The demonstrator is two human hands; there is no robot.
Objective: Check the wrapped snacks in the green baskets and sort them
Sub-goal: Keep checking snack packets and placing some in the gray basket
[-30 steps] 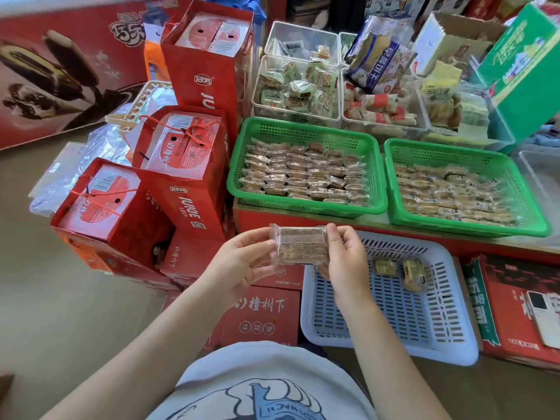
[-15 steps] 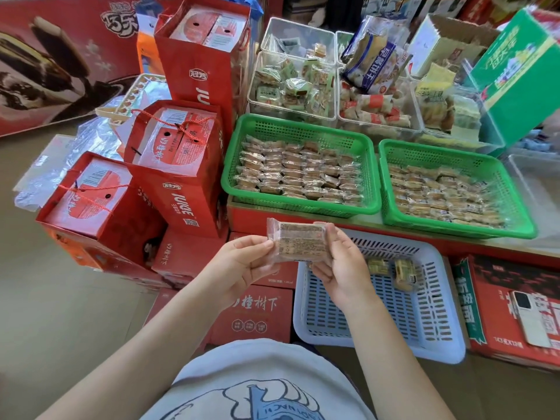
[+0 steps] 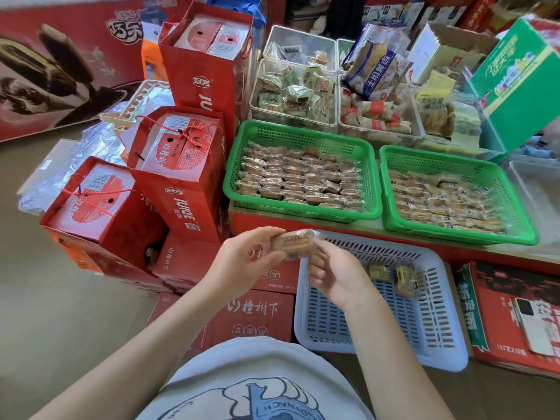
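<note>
Both hands meet over the near edge of the white basket. Left hand grips 1 wrapped snack at its left end, thumb on top and fingers curled beneath, the packet turned edge-on toward the camera. Right hand holds the packet's right end with fingers curled, palm facing up; its fingertips are partly hidden by the crinkled wrapper.

Inside the white basket lie 2 small wrapped snacks, side by side near its far right part, apart from the hands.

Beyond, on a red-edged worktop, sit 2 green baskets. The left green basket holds rows of wrapped snacks packed closely; the right green basket, just beside it, holds a similar layer. Behind them stand clear bins of other packaged snacks and a green carton.

To the left, red juice gift bags are stacked on red cartons on the floor. At the right edge a white phone lies on a red carton next to the white basket.
</note>
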